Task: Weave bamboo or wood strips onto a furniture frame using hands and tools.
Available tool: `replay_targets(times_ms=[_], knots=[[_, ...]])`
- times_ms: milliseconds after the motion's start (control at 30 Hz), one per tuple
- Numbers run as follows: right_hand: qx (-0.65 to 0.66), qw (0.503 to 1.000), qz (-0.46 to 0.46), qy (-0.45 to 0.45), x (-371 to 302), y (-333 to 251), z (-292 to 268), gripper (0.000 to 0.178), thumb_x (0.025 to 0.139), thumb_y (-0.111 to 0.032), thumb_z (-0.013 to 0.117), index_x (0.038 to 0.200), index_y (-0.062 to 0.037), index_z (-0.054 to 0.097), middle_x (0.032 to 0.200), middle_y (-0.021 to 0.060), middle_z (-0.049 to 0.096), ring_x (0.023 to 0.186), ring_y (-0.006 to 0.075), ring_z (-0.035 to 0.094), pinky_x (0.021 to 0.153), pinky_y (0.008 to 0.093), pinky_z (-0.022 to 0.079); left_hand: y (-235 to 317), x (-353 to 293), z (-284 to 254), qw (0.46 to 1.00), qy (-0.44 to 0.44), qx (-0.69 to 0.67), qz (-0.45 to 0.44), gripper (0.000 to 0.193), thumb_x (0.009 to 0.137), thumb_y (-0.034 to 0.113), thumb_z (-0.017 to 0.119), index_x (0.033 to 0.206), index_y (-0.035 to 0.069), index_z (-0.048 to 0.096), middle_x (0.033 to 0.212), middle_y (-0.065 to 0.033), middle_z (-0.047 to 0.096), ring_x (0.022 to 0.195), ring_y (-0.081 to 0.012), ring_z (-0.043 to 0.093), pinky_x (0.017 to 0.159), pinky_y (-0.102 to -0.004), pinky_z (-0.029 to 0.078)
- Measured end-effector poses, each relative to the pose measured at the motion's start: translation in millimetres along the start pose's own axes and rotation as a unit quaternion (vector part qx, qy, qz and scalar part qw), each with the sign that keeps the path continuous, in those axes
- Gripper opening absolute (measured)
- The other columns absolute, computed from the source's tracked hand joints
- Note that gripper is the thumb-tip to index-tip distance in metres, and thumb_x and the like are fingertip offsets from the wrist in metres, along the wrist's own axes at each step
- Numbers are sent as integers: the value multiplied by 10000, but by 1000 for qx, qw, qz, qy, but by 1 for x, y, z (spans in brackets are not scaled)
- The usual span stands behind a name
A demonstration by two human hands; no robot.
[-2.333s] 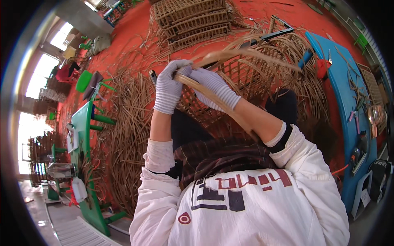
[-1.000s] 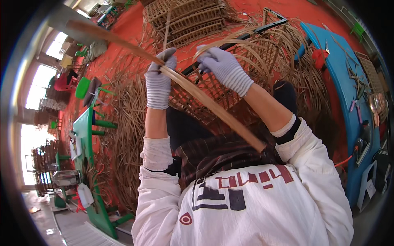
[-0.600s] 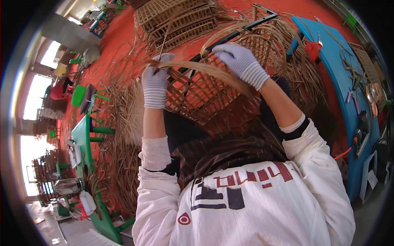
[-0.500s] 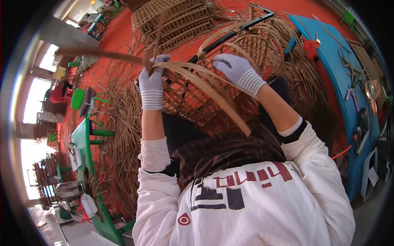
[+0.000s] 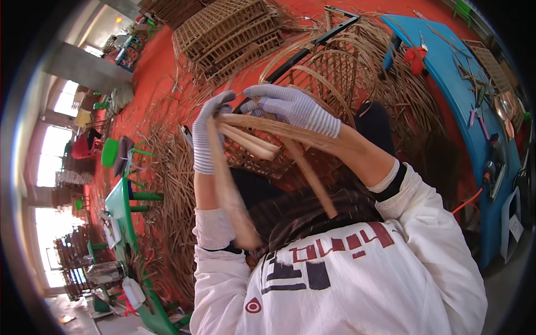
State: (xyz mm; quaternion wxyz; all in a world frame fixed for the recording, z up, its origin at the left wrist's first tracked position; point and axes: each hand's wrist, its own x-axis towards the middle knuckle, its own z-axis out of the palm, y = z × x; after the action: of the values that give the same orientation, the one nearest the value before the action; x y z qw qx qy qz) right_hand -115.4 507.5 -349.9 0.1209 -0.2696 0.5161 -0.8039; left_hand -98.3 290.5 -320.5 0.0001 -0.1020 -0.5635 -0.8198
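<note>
My left hand (image 5: 210, 133), in a grey-striped white glove, is closed around flat brown wicker strips (image 5: 245, 139). One strip hangs blurred from it toward my lap, and others bend across to the right. My right hand (image 5: 298, 109), gloved alike, has come close beside it with its fingers curled over the strips; its fingertips are partly hidden. Below both hands is an openwork woven wicker basket (image 5: 262, 164), partly covered by the strips. A black metal bar (image 5: 287, 66) runs beyond my right hand, beside curved strips and a lattice wicker panel (image 5: 335, 72).
Lattice wicker pieces (image 5: 229, 36) are stacked ahead on the red floor (image 5: 151, 84). Loose strips (image 5: 170, 223) lie thickly on the left, beside a green table (image 5: 118, 206). At the right, a blue table (image 5: 446, 78) carries scissors and tools, with an orange cord (image 5: 468, 202).
My right hand has moved left to my left hand, its fingers now curled over the strips. The strip that stretched out left now hangs down toward my lap.
</note>
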Motion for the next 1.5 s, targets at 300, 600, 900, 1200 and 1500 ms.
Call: replay_targets(times_ms=[300, 600, 900, 1200, 1500], knots=[[-10, 976, -20, 216, 4, 14, -4, 309, 1016, -215, 563, 1234, 4, 588, 874, 116, 697, 670, 163, 664, 635, 316, 573, -23, 10, 12, 866, 35, 477, 143, 384, 816, -133, 602, 1151, 32, 688, 1015, -71, 693, 926, -153, 656, 866, -273, 523], [-122, 947, -288, 67, 37, 62, 8, 424, 999, -264, 582, 1317, 9, 518, 1025, 122, 685, 909, 240, 667, 767, 366, 560, -30, 23, 17, 879, 90, 444, 153, 390, 855, -97, 603, 1220, 28, 667, 1157, -87, 682, 1035, -185, 654, 934, -302, 518], [-630, 738, -55, 235, -22, 3, -39, 282, 957, -272, 565, 1126, -68, 664, 1033, 134, 683, 983, 290, 673, 856, 424, 539, -38, 26, 5, 982, 60, 160, 78, 187, 947, 33, 561, 1070, -52, 674, 1049, -126, 689, 942, -184, 657, 904, -311, 532], [-90, 993, -44, 63, -10, 19, -11, 199, 990, -157, 569, 1153, -87, 658, 1054, 97, 700, 932, 140, 660, 826, 309, 550, -27, 19, 41, 728, -67, 645, 224, 465, 704, -70, 684, 1116, 141, 728, 810, -46, 628, 843, -254, 596, 800, -375, 459], [-404, 910, -87, 26, -17, 7, -26, 276, 941, -190, 644, 1190, -72, 652, 1055, 102, 712, 937, 232, 691, 812, 345, 541, -40, 31, 41, 730, -78, 651, 195, 432, 677, 15, 758, 1079, 172, 738, 850, -50, 634, 867, -285, 594, 810, -388, 447]])
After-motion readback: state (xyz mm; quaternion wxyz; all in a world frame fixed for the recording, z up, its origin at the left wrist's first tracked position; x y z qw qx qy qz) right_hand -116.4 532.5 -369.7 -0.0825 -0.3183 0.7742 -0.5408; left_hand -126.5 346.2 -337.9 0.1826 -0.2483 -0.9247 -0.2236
